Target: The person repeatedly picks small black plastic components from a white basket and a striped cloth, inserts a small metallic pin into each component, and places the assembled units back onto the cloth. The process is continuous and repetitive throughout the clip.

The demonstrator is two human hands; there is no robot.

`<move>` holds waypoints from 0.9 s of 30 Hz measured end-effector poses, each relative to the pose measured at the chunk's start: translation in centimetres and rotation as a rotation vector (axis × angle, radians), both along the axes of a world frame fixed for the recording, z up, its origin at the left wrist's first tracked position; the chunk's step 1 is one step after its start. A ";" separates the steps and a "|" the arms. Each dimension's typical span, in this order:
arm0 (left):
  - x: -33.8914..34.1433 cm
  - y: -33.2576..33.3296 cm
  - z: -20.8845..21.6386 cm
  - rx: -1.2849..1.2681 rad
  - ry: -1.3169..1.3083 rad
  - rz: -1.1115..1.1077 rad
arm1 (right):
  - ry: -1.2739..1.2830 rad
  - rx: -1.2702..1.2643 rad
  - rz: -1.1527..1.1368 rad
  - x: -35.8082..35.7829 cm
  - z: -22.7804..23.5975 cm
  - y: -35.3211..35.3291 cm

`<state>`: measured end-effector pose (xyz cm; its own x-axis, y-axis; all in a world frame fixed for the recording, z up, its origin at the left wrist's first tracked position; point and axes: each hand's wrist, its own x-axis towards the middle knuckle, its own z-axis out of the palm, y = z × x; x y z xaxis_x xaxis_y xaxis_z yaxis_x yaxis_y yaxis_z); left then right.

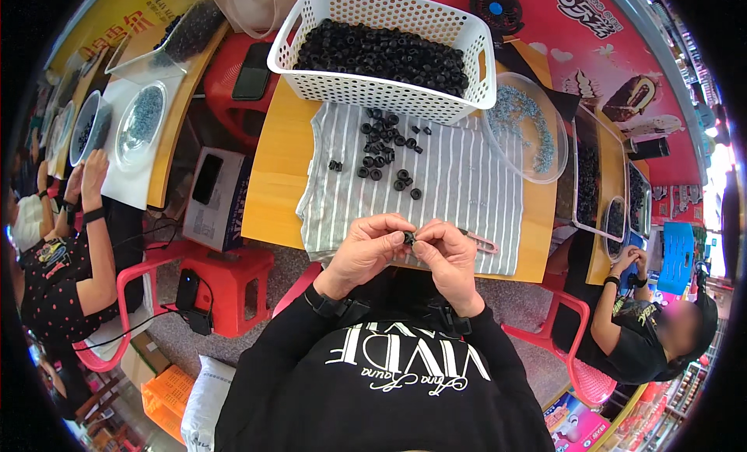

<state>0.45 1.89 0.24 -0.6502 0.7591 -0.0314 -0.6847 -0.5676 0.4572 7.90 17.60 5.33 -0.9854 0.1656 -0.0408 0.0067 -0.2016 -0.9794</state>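
White plastic walls off the far side of the table (pixel 272 175): a perforated basket (pixel 373 94), heaped with black rings (pixel 381 55), and nothing gets past it without going round! Just beside its right end sits a clear round dish (pixel 554 172) with small blue pieces (pixel 510 102) in it. Under the basket's near edge runs a grey striped cloth (pixel 459 199), and loose black rings (pixel 380 150) litter it between basket and hands. And here is the close work, at the cloth's near edge: a small black piece (pixel 409 238), pinched from both sides. The left hand (pixel 359 256) has thumb and forefinger closed on it; the right hand (pixel 451 259) meets it with fingertips drawn together, and between them they cover most of it. Right beside the right hand, a pink-handled tool (pixel 484 243) lies on the cloth, partly hidden. Out wide, a black fan (pixel 496 10) stands behind the basket, a dark phone (pixel 253 70) rests on a red stool (pixel 222 90), and co-workers sit at neighbouring tables, one on the left (pixel 62 277), one on the right (pixel 634 327).
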 end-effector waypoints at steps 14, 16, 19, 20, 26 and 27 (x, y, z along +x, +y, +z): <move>0.7 0.3 -0.5 -0.109 0.132 0.120 | 0.006 0.047 -0.137 0.4 -0.6 -1.5; 0.8 0.3 -0.4 -0.112 0.116 0.119 | 0.008 0.010 -0.155 0.4 -0.8 -1.7; 0.8 0.4 0.3 -0.119 0.062 0.110 | 0.006 -0.041 -0.152 0.3 -1.3 -1.4; 0.8 0.4 0.6 -0.122 0.039 0.105 | -0.025 -0.064 -0.156 0.3 -1.1 -1.5; 0.4 -0.1 0.2 -0.028 -0.027 0.047 | -0.035 0.017 -0.059 0.2 -0.3 -1.0; 0.4 -0.2 0.1 -0.028 -0.021 0.043 | -0.022 0.063 -0.037 0.1 -0.1 -0.9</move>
